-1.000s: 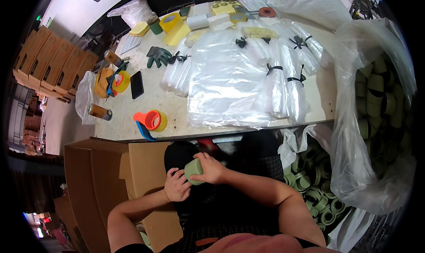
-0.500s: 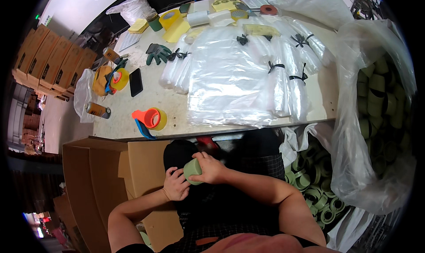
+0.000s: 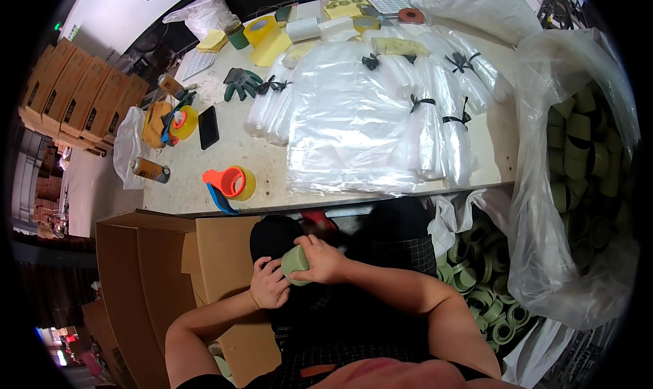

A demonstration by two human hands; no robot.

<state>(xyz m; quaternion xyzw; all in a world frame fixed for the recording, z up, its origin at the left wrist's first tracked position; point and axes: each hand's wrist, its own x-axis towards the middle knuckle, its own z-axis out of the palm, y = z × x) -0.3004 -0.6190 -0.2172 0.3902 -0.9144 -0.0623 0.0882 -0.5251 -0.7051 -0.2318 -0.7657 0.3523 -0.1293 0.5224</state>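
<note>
Over my lap, my right hand (image 3: 323,260) grips a pale green, short cylindrical fitting (image 3: 294,261) with its fingers over the top and the thumb at the near side. Against the fitting's left side are the bent fingers of my left hand (image 3: 271,284), slightly spread. The fitting is tilted, and its far end and inside are hidden. To the left of my lap stands an open cardboard box (image 3: 160,273); a pale green piece (image 3: 223,366) shows beside my left forearm.
Clear plastic bags (image 3: 354,130) lie stacked on the table (image 3: 183,195). An orange tape dispenser (image 3: 228,182) sits near its front edge, beyond the box. At right are a plastic sack (image 3: 537,246) of green fittings and a heap of green rings (image 3: 486,307) below.
Both of my hands and the fitting stay nearly still. At the far side of the table, another person's purple-gloved hands have left the keyboard; a forearm still shows there.
</note>
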